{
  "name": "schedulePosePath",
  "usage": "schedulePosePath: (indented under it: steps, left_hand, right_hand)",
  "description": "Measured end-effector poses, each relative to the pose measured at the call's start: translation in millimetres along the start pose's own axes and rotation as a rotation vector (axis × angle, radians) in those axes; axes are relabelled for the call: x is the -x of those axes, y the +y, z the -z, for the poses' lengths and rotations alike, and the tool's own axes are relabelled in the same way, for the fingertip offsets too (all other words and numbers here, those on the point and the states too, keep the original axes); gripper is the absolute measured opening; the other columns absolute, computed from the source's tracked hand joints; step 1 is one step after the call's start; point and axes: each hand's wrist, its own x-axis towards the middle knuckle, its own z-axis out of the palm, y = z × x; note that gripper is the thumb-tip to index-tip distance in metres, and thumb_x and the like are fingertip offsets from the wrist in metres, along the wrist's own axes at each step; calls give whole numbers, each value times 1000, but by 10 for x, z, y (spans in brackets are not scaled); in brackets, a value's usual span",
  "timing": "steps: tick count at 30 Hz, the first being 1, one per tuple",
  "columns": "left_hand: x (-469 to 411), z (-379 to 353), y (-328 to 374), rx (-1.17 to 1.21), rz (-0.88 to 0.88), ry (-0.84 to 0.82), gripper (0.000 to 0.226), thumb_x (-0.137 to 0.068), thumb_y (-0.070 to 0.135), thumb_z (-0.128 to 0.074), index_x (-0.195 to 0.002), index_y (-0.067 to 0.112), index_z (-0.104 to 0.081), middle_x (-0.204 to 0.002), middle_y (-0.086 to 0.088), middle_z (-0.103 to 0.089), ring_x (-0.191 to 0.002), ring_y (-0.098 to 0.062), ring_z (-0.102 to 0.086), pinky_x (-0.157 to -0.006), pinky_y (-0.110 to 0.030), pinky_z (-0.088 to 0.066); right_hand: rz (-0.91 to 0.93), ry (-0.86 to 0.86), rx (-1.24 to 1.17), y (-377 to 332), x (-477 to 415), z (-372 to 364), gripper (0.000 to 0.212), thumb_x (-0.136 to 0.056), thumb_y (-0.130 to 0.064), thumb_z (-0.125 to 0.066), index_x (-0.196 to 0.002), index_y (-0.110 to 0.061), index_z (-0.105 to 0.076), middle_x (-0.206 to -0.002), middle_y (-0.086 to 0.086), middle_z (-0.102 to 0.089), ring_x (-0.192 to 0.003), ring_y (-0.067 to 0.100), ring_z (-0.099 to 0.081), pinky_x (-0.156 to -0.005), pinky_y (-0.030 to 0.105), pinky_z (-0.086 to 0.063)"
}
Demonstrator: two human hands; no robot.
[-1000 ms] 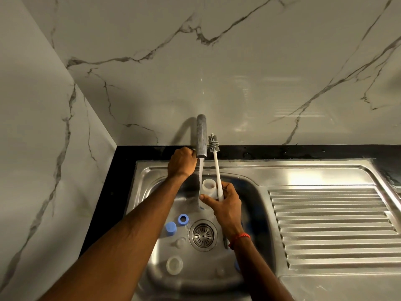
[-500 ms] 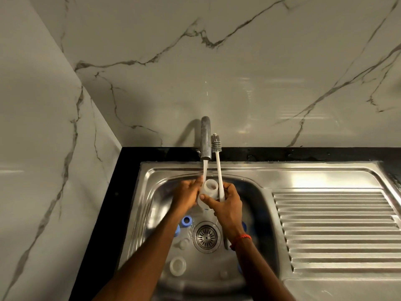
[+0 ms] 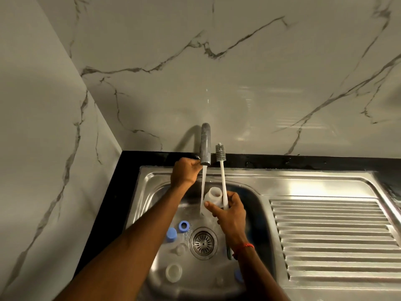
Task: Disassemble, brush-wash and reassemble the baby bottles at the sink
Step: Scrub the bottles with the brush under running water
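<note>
Frame centre: the right hand [image 3: 230, 212] clamps 1 translucent white plastic bottle [image 3: 213, 197] plus a white long-handled brush [image 3: 223, 183], freeing the left hand [image 3: 184, 172], fingers curled on the grey metal tap [image 3: 205, 146], likely adjusting flow.

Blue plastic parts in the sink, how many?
3: blue plastic ring and blue plastic cap left of the metal drain; third blue piece beside the right forearm, partly hidden. More may be hidden.
</note>
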Motion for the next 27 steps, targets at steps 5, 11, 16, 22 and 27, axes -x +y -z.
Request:
schedulePosePath:
  steps: [5, 11, 16, 22, 27]
  left_hand:
    - [-117, -36, 48, -158, 10, 84, 40, -81, 43, -80, -55, 24, -56, -56, 11, -57, -61, -19, -64, -52, -25, -44]
    - [-198, -32, 23, -239, -62, 91, 30, -82, 37, -80, -63, 22, -63, -62, 8, -61, -61, -18, -64, -48, -20, -41]
    - [-288, -68, 105, -283, -103, 67, 31, -85, 25, -79, -62, 22, -60, -72, -2, -71, -66, -21, -70, -50, -27, -55]
    - [-305, -100, 103, -305, -81, 78, 33, -84, 26, -81, -61, 23, -58, -76, -3, -73, -66, -20, -71, -49, -25, -54]
    - [-293, -74, 90, -219, -54, 67, 44, -85, 24, -80, -53, 27, -50, -57, 10, -57, -58, -14, -64, -44, -20, -44]
  right_hand:
    - [2, -5, 23, -26, -38, 23, 49, -64, -43, -91, -99, -34, -58, -94, -6, -71, -82, 13, -71, -69, 38, -63]
    - [6, 1, 39, 12, -72, 4, 50, -65, -41, -91, -101, -32, -58, -95, -7, -71, -83, 11, -70, -70, 37, -63]
    - [7, -7, 46, 32, -86, -18, 50, -66, -38, -91, -103, -30, -58, -96, -5, -71, -84, 13, -70, -70, 40, -63]
    - [7, -6, 69, 65, -105, -20, 50, -66, -42, -90, -102, -34, -57, -96, -7, -70, -85, 14, -70, -71, 41, -63]
    - [6, -4, 79, 73, -91, -25, 49, -67, -41, -90, -102, -33, -56, -95, -7, -69, -84, 13, -69, -69, 40, -63]
